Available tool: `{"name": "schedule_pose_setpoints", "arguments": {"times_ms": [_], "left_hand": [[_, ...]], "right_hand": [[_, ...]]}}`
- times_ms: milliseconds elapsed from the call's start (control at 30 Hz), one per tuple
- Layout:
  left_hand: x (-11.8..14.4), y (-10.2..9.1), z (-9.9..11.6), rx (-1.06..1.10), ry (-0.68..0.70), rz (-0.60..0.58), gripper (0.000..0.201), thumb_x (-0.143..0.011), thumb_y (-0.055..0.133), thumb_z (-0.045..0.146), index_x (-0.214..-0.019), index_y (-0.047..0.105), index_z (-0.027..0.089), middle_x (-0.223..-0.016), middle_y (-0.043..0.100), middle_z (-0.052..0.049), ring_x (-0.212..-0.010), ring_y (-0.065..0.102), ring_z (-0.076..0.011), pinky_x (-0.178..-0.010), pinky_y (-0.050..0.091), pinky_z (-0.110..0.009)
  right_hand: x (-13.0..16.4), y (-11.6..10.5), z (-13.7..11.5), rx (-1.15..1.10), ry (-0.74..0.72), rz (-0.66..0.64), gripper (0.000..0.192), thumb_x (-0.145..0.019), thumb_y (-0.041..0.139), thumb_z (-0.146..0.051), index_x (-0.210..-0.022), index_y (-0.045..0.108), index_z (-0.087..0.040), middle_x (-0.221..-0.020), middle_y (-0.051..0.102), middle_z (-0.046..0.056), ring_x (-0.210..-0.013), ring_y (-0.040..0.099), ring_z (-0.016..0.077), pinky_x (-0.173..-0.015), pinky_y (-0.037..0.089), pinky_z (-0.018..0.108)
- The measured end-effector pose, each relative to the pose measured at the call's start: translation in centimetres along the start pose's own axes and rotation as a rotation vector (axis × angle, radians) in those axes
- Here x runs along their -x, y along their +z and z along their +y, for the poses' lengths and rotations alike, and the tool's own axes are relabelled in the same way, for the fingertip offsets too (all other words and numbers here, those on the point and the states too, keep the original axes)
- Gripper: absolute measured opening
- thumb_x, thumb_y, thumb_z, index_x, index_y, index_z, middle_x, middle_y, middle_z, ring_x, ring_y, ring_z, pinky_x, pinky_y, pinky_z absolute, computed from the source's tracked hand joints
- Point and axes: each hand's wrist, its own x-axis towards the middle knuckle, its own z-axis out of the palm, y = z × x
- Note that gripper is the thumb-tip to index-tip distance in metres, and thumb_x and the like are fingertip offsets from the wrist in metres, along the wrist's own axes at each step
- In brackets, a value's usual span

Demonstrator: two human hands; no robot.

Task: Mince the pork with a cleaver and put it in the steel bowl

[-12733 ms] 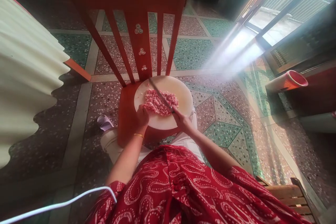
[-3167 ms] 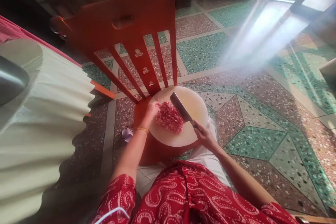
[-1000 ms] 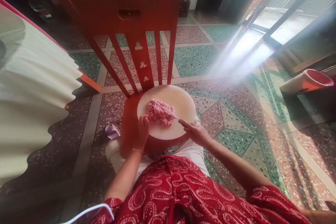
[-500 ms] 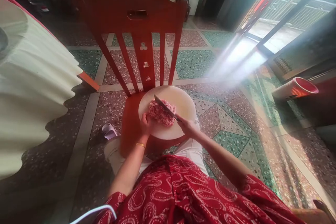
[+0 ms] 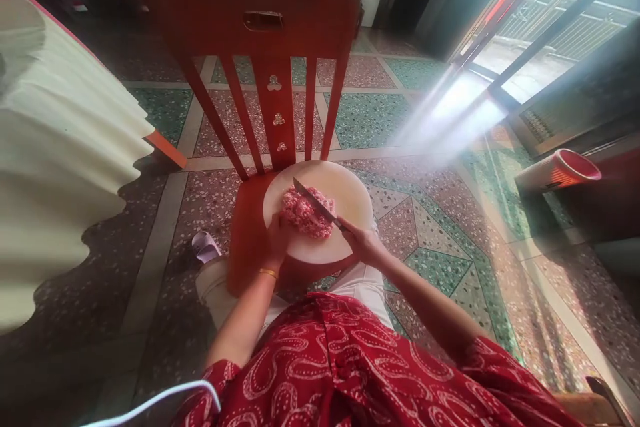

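In the head view, the round board [image 5: 353, 197] sits on the seat of a chair [image 5: 246, 223], and everything else takes its place from that board. The minced meat [image 5: 303, 217] lies in a loose heap left of the board's middle; it is probably soft, damp and slippery, best gathered from its outer edge. The knife [image 5: 316, 203] crosses over the heap, likely stiff and fairly weighty, its handle the safe hold. Its long axis runs slantwise, the tip toward the board's far left and the handle toward its near right. The hands are apart: the right hand [image 5: 363, 243] is wrapped round the handle, while the left hand [image 5: 278, 235] is at the board's near-left edge, beside the meat; whether its blurred fingers grip anything, I cannot tell.
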Motion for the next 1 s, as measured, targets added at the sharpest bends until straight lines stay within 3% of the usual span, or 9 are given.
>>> {"name": "schedule_pose_setpoints", "arguments": {"times_ms": [100, 167, 267, 367, 500, 600, 733, 800, 1000], "left_hand": [[0.0, 0.2, 0.1, -0.016, 0.016, 0.043, 0.020, -0.089, 0.042, 0.026, -0.095, 0.059, 0.018, -0.089, 0.067, -0.008, -0.076, 0.062, -0.0177, -0.070, 0.046, -0.028], [0.0, 0.3, 0.1, -0.018, 0.019, 0.050, 0.019, -0.089, 0.042, 0.025, -0.094, 0.059, 0.018, -0.089, 0.067, -0.008, -0.076, 0.062, -0.0171, -0.070, 0.046, -0.028], [0.0, 0.2, -0.1, -0.025, 0.000, 0.027, 0.020, -0.088, 0.041, 0.023, -0.096, 0.059, 0.018, -0.090, 0.067, -0.008, -0.078, 0.062, -0.0187, -0.071, 0.045, -0.029], [0.1, 0.0, -0.1, -0.039, -0.029, -0.017, 0.020, -0.088, 0.044, 0.025, -0.099, 0.059, 0.018, -0.087, 0.067, -0.007, -0.076, 0.062, -0.0203, -0.069, 0.045, -0.030], [0.1, 0.1, 0.0, -0.020, 0.009, 0.006, 0.022, -0.090, 0.041, 0.027, -0.098, 0.059, 0.018, -0.089, 0.066, -0.008, -0.080, 0.062, -0.0193, -0.074, 0.046, -0.030], [0.0, 0.4, 0.0, -0.026, 0.014, 0.022, 0.023, -0.090, 0.039, 0.027, -0.098, 0.059, 0.017, -0.091, 0.067, -0.009, -0.082, 0.063, -0.0189, -0.075, 0.046, -0.029], [0.1, 0.3, -0.2, -0.052, -0.011, 0.015, 0.024, -0.090, 0.039, 0.026, -0.100, 0.059, 0.017, -0.089, 0.067, -0.009, -0.079, 0.063, -0.0197, -0.071, 0.046, -0.030], [0.1, 0.2, -0.2, -0.062, -0.018, -0.006, 0.023, -0.089, 0.041, 0.026, -0.100, 0.059, 0.018, -0.087, 0.067, -0.008, -0.076, 0.062, -0.0199, -0.069, 0.045, -0.030], [0.0, 0.5, -0.3, -0.036, 0.029, 0.035, 0.022, -0.090, 0.040, 0.028, -0.097, 0.059, 0.018, -0.092, 0.067, -0.008, -0.081, 0.063, -0.0183, -0.073, 0.046, -0.029]], "right_hand": [[-0.2, -1.6, -1.9, -0.124, -0.128, 0.182, 0.049, -0.096, 0.040, -0.030, -0.145, 0.041, -0.028, -0.113, 0.070, 0.005, -0.098, 0.069, 0.0202, -0.080, 0.054, 0.027], [-0.8, -0.6, -2.5, -0.156, -0.171, 0.231, 0.051, -0.097, 0.038, -0.028, -0.148, 0.035, -0.025, -0.116, 0.069, 0.006, -0.101, 0.067, 0.0198, -0.083, 0.053, 0.027], [-1.0, 1.9, -1.6, -0.057, -0.080, 0.063, 0.050, -0.096, 0.042, -0.029, -0.146, 0.040, -0.026, -0.105, 0.073, 0.005, -0.090, 0.071, 0.0206, -0.077, 0.055, 0.027], [0.0, 1.9, -0.4, 0.026, 0.023, -0.078, 0.046, -0.095, 0.045, -0.031, -0.141, 0.047, -0.028, -0.097, 0.075, 0.005, -0.084, 0.072, 0.0219, -0.071, 0.055, 0.027], [0.9, -1.0, -1.3, -0.075, -0.059, 0.085, 0.046, -0.097, 0.041, -0.032, -0.143, 0.045, -0.028, -0.107, 0.072, 0.005, -0.092, 0.070, 0.0213, -0.076, 0.054, 0.027], [-0.3, -0.5, -2.2, -0.158, -0.113, 0.232, 0.048, -0.098, 0.038, -0.030, -0.145, 0.040, -0.025, -0.123, 0.065, 0.007, -0.105, 0.066, 0.0207, -0.086, 0.052, 0.028], [-1.8, 2.6, -1.3, -0.087, 0.006, 0.042, 0.048, -0.095, 0.044, -0.027, -0.143, 0.044, -0.025, -0.109, 0.072, 0.007, -0.095, 0.070, 0.0223, -0.082, 0.053, 0.030], [-1.7, 2.6, -0.9, -0.058, 0.017, -0.013, 0.046, -0.096, 0.044, -0.029, -0.142, 0.046, -0.027, -0.104, 0.073, 0.005, -0.092, 0.070, 0.0228, -0.079, 0.054, 0.029], [-0.8, 0.3, -2.4, -0.140, -0.120, 0.193, 0.049, -0.099, 0.035, -0.031, -0.148, 0.036, -0.026, -0.115, 0.070, 0.006, -0.099, 0.068, 0.0204, -0.083, 0.053, 0.027]]}}
